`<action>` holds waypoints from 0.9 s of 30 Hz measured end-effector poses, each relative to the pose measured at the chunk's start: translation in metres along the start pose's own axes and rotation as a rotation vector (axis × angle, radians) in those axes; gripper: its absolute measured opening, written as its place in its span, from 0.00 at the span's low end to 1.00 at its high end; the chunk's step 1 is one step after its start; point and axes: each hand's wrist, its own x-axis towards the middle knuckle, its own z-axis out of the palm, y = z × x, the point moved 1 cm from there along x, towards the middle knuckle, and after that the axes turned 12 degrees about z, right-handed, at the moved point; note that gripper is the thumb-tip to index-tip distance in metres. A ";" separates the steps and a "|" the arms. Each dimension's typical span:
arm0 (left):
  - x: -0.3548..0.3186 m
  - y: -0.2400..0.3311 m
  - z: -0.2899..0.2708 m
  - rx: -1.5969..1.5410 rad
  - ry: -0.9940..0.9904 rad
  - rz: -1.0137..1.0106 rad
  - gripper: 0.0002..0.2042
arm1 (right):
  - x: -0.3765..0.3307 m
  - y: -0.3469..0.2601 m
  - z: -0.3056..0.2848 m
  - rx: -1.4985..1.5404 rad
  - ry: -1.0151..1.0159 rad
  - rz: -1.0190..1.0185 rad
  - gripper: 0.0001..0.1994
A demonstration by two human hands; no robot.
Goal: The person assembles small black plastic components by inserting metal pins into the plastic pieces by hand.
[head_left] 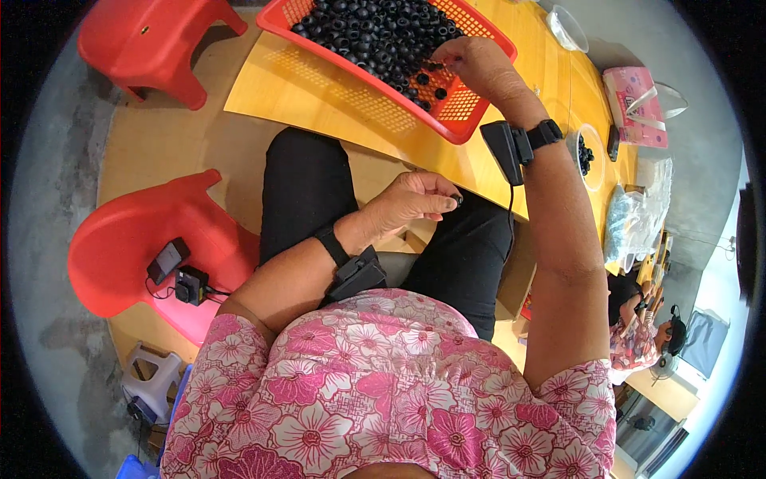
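Observation:
My left hand hovers above my lap, its thumb and fingers pinched on a small black ring-shaped part. My right hand reaches into the right end of a red plastic basket, with its fingertips down beside the black parts. Heaped in that basket are many small black hollow parts, and a few lie loose near my right fingers. Those fingertips seem closed, but whatever is between them is hard to make out.
The basket stands on a yellow wooden table. Along its right side are a clear tub with black parts, a pink tissue pack and a clear bowl. Red stools and a red chair stand left. Another person sits far right.

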 end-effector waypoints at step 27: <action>0.002 -0.003 -0.001 0.007 -0.020 0.004 0.08 | 0.007 -0.009 -0.001 -0.179 -0.112 0.239 0.12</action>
